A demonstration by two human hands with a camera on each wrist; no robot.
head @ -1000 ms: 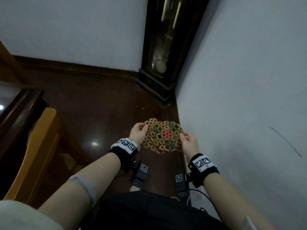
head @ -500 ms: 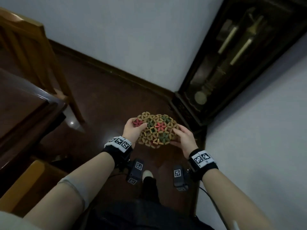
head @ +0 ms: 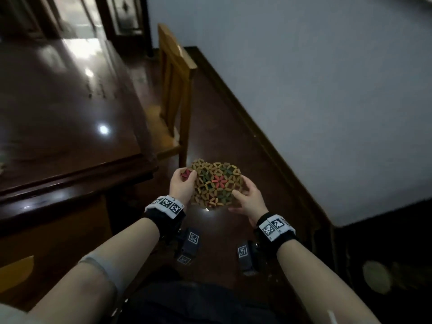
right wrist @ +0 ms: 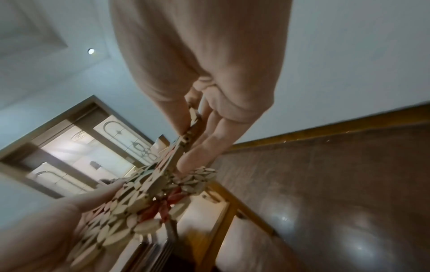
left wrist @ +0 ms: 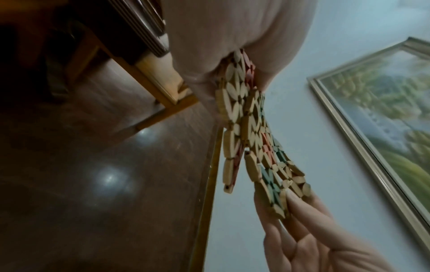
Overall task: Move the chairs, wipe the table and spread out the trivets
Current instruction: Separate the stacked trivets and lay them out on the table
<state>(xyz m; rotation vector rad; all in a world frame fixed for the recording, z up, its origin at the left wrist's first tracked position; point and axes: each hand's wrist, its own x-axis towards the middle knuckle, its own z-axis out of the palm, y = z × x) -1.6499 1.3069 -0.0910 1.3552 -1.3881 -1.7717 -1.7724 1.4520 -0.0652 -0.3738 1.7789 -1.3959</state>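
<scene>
I hold a stack of beaded wooden trivets (head: 215, 183) in tan, red and green, in front of me above the floor. My left hand (head: 181, 183) grips the stack's left edge, thumb on top. My right hand (head: 247, 198) pinches its right edge between thumb and fingers. In the left wrist view two layers of trivets (left wrist: 253, 139) hang apart, with right-hand fingers (left wrist: 302, 219) at the lower end. The right wrist view shows the trivets (right wrist: 149, 195) edge-on between both hands. The dark glossy table (head: 58, 108) lies to my left. A light wooden chair (head: 175, 90) stands at its far right side.
A white wall (head: 327, 90) with a wooden skirting board (head: 252, 127) runs along the right. A dark cabinet (head: 385, 253) stands at the lower right. Dark wooden floor (head: 222, 141) lies between table and wall. A framed painting (left wrist: 384, 110) hangs on the wall.
The view has swung left from the corner clock to the table and chair. Both hands still hold the trivets in the same grip, carried along toward the table.
</scene>
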